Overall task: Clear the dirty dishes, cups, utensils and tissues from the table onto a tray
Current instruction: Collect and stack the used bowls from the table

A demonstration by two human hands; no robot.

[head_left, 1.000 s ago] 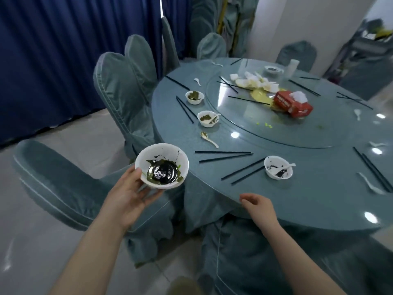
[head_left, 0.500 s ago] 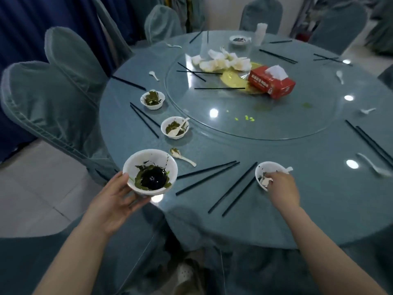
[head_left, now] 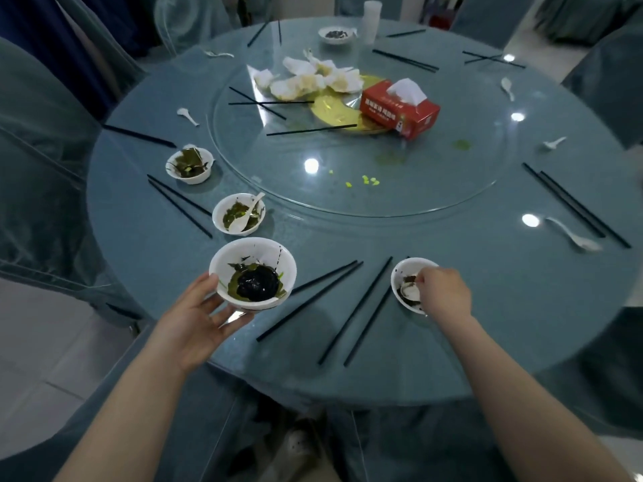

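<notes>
My left hand (head_left: 195,321) cups the large white bowl (head_left: 253,273) from underneath, fingers spread beneath its base and thumb up its near side, holding it above the near edge of the tabletop (head_left: 487,307). My right hand (head_left: 443,293) reaches into the small bowl (head_left: 405,273) at the near right, fingertips pinching the spoon (head_left: 409,290) lying in it. I count five white bowls: the one I hold, the one under my right hand, two more dirty ones (head_left: 238,213) (head_left: 189,165) on the left, and one (head_left: 336,34) at the far side. Five loose white spoons lie around the rim. Crumpled tissues (head_left: 306,78) and a red tissue box (head_left: 400,109) sit on the glass turntable (head_left: 417,189).
</notes>
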